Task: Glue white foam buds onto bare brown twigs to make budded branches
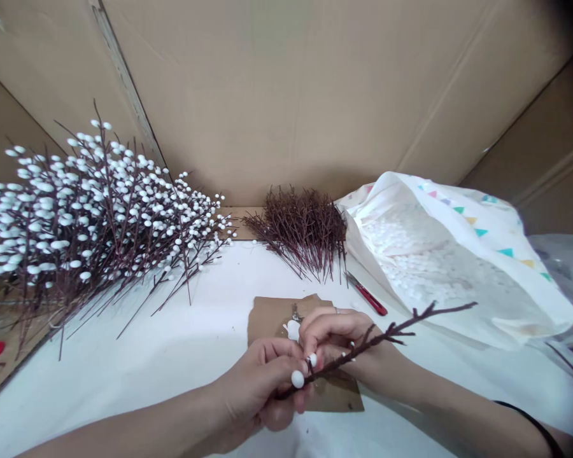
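Observation:
A dark brown twig slants up to the right, its lower end gripped by my left hand. One white bead sits on the twig beside my left thumb. My right hand pinches a second white bead against a short side branch, close to my left fingertips. Beneath both hands lies a piece of brown cardboard with a white blob on it, partly covered by my right hand.
Many white-beaded twigs are piled at the left. Bare brown twigs lie at the back middle. A red cutter rests beside an open white bag of white beads. Cardboard walls stand behind the white table.

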### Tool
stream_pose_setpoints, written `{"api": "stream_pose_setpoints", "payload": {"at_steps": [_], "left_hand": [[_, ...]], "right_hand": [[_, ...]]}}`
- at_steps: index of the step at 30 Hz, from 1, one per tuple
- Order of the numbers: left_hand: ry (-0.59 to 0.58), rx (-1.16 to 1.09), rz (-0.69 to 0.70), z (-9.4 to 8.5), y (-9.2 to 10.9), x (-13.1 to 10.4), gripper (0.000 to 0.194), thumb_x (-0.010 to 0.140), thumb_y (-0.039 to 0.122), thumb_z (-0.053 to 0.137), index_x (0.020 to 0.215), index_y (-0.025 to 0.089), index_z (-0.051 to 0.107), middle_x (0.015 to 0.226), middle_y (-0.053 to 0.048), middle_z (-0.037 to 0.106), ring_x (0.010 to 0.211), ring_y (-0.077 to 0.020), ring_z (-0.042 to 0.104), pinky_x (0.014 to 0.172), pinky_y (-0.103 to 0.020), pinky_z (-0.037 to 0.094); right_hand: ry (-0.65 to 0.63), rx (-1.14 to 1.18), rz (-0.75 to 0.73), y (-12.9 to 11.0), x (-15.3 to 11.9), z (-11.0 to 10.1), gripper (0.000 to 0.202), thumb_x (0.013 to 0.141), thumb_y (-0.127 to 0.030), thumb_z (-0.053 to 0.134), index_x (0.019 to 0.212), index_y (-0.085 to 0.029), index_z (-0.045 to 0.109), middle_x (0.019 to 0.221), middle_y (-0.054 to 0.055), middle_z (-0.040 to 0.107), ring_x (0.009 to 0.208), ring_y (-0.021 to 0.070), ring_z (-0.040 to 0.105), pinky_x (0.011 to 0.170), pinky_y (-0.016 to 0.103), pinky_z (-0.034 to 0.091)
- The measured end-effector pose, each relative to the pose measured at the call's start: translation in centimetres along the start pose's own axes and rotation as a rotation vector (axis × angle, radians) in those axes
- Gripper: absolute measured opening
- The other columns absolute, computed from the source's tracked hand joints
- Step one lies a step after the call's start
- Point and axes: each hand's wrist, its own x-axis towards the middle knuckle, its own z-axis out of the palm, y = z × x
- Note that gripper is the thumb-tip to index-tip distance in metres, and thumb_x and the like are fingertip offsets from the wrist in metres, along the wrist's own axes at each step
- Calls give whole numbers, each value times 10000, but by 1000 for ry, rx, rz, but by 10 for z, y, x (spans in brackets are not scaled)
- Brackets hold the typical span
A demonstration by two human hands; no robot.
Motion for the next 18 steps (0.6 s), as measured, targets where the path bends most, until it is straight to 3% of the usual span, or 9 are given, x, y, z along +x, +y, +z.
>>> {"api": "stream_pose_setpoints", "payload": {"at_steps": [10,14,18], "left_hand": [[-9,47,-46,2,4,-1,140,643,239,650,624,160,535,459,55,493,321,5,225,344,-171,71],[-24,52,-49,2,3,-1,105,610,203,630,617,167,532,450,58,494,318,2,230,341,-170,81],[-34,48,-55,0,3,0,145,607,217,658,618,171,520,448,56,499,316,-1,229,341,-173,79]], "right_hand": [[-127,27,-87,7,-5,-8,116,861,-204,639,788,-163,720,776,45,688,734,110,628,665,204,488],[-143,54,-96,9,-5,-10,131,859,-251,646,813,-166,735,797,54,698,719,116,642,645,210,498],[-126,82,-89,11,-5,-10,63,818,-203,692,825,-174,747,810,48,696,719,112,642,643,208,494]]}}
